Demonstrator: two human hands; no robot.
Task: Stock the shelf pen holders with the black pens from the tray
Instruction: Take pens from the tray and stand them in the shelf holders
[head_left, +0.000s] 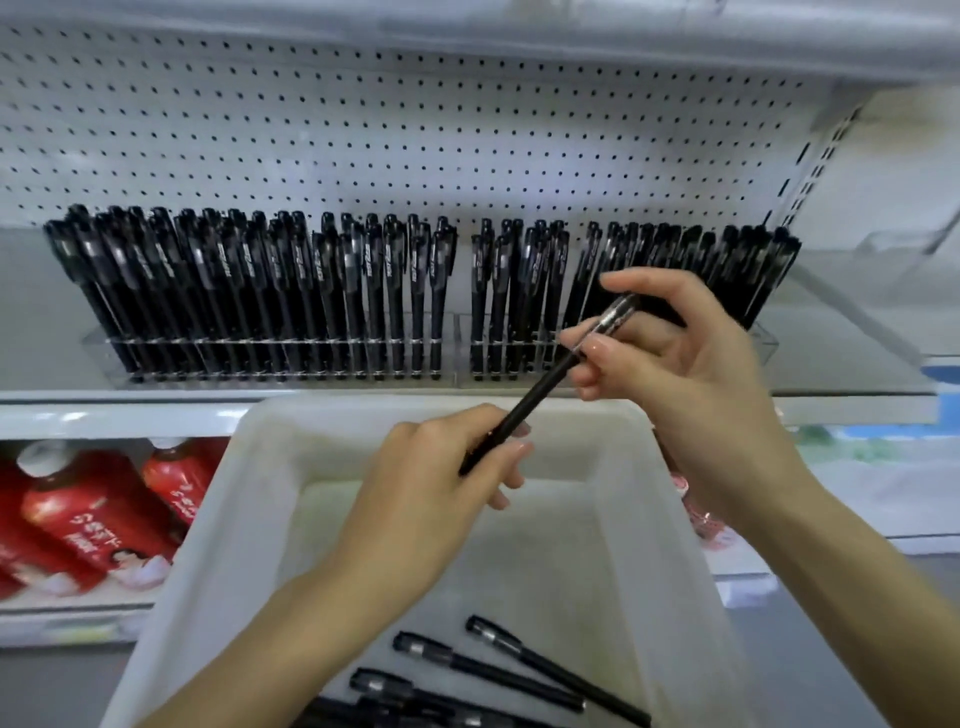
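Observation:
A black pen (540, 389) slants through the air above the white tray (270, 519). My left hand (441, 478) pinches its lower end and my right hand (675, 358) pinches its capped upper end. Several more black pens (519, 670) lie loose at the near end of the tray. On the shelf behind stand two clear pen holders (452, 358), side by side and packed with upright black pens (260, 291). A narrow gap (462, 291) shows between the two groups of pens.
A white pegboard (415, 130) backs the shelf. Red bottles (88, 514) lie on the lower shelf at the left. An empty clear holder (904, 244) sits at the far right. The shelf edge (130, 410) runs just beyond the tray.

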